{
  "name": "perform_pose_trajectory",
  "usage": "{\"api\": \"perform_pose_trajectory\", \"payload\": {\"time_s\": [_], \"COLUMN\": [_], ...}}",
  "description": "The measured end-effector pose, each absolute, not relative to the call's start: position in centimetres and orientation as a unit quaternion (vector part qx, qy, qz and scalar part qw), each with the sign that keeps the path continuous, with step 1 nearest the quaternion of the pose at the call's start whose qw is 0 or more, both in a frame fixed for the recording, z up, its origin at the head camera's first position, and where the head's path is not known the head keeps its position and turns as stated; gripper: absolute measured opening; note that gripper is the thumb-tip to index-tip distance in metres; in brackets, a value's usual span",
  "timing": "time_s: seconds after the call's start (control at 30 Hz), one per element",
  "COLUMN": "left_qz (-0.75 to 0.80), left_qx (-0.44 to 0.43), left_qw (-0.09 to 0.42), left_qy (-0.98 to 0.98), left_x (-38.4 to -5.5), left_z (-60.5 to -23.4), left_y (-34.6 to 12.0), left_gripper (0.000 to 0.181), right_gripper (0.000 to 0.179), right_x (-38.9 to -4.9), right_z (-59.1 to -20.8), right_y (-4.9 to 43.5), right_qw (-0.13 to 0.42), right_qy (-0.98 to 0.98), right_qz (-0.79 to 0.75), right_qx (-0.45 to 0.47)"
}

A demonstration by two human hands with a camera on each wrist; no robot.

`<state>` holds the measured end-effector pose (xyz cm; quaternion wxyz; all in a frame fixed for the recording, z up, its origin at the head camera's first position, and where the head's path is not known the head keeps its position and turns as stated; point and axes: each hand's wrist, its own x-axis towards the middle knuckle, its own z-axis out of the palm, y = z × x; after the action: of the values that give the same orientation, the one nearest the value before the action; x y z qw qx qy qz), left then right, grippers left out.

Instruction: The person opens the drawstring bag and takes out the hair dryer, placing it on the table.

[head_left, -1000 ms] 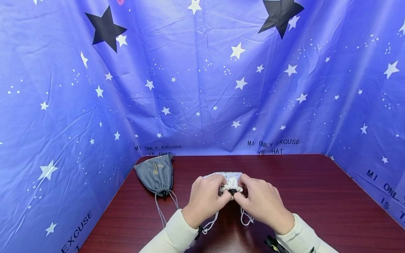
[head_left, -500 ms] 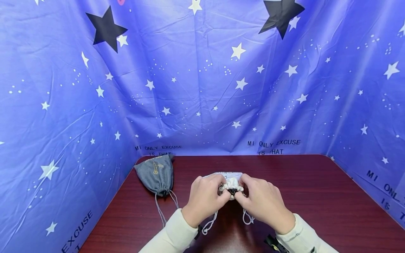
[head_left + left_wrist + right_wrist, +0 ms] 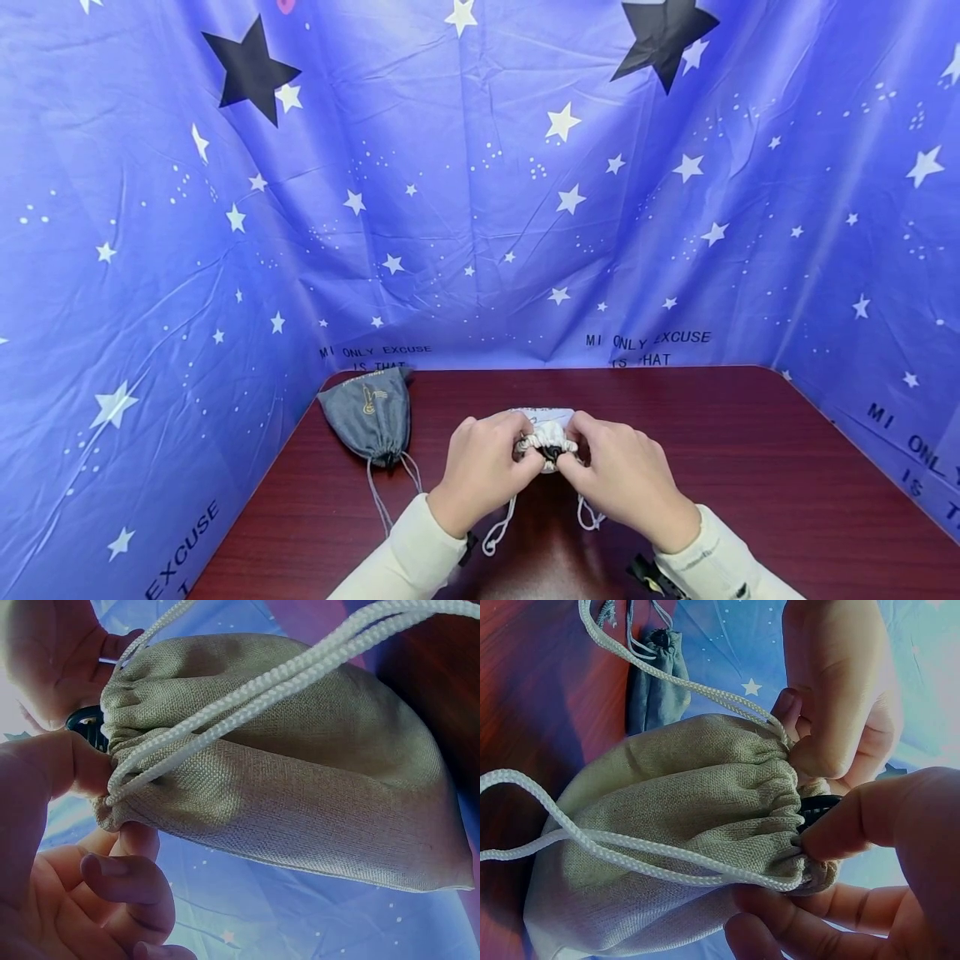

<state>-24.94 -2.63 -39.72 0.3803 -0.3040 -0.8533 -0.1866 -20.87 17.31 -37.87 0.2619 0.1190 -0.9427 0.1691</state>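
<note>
shifted slightly rightward since a second ago, a white cord loop (image 3: pixel 582 517) dangles on the near side of the beige drawstring bag (image 3: pixel 322 810). between them, the left hand (image 3: pixel 487 467) and right hand (image 3: pixel 626 471) hold the bag, pinching opposite sides of its gathered mouth, where a black object (image 3: pixel 821 804) shows. left of the bag, a gray pouch (image 3: pixel 378 421) lies on the dark red table (image 3: pixel 750 467), a blue star-printed curtain (image 3: pixel 480 225) behind.

Left of the sack (image 3: pixel 285 772) apparently containing an object (image 3: pixel 820 805) lies a pouch (image 3: pixel 371 421).
</note>
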Motion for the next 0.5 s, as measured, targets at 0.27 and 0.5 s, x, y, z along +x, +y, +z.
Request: {"api": "perform_pose_trajectory", "payload": {"time_s": [0.27,0.5], "left_qz": [-0.186,-0.189], "left_qx": [-0.302,-0.298], "left_qw": [0.379,0.379], "left_qy": [-0.855,-0.855], "left_x": [-25.03,-25.00], "left_z": [-39.78,-39.62], "left_y": [-2.75,-2.86], "left_gripper": [0.018,0.017], "right_gripper": [0.021,0.021], "right_x": [-20.94,-20.96], "right_z": [-37.88,-37.78], "right_y": [17.42,17.49], "right_qw": [0.263,0.262], "right_qy": [-0.943,-0.943], "right_qz": [0.168,0.170], "right_qx": [0.117,0.114]}}
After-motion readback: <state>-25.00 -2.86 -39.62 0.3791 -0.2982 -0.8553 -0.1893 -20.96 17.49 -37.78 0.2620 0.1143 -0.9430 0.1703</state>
